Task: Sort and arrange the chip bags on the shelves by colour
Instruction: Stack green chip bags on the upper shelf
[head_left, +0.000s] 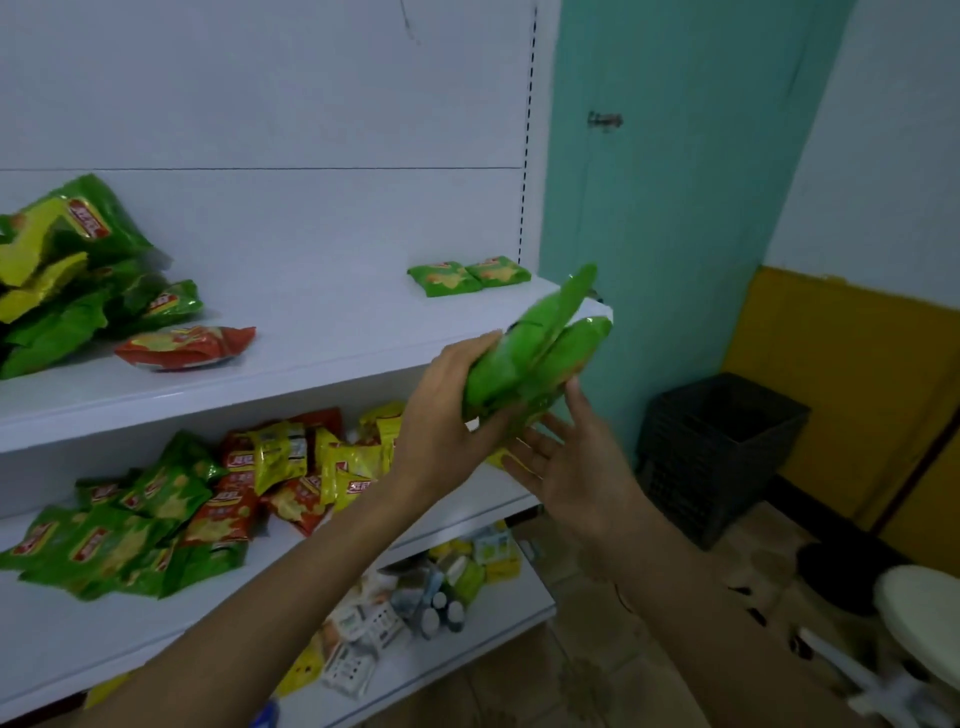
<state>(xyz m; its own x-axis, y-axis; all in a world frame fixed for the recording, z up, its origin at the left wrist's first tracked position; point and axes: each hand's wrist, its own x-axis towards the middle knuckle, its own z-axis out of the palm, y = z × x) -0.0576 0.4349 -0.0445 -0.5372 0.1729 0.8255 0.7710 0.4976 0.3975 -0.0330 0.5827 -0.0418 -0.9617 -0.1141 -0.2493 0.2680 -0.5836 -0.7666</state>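
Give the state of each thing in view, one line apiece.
Left hand: grips held green bags.
Right hand: open, fingers straight, beneath them.
Two green bags: flat, side by side, upper shelf right end.
Red bag: lying flat on that shelf.
Middle-shelf pile: colours mixed.

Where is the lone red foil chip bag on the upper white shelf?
The red foil chip bag lies left in the head view, on the upper white shelf, just right of the heap of green foil bags.
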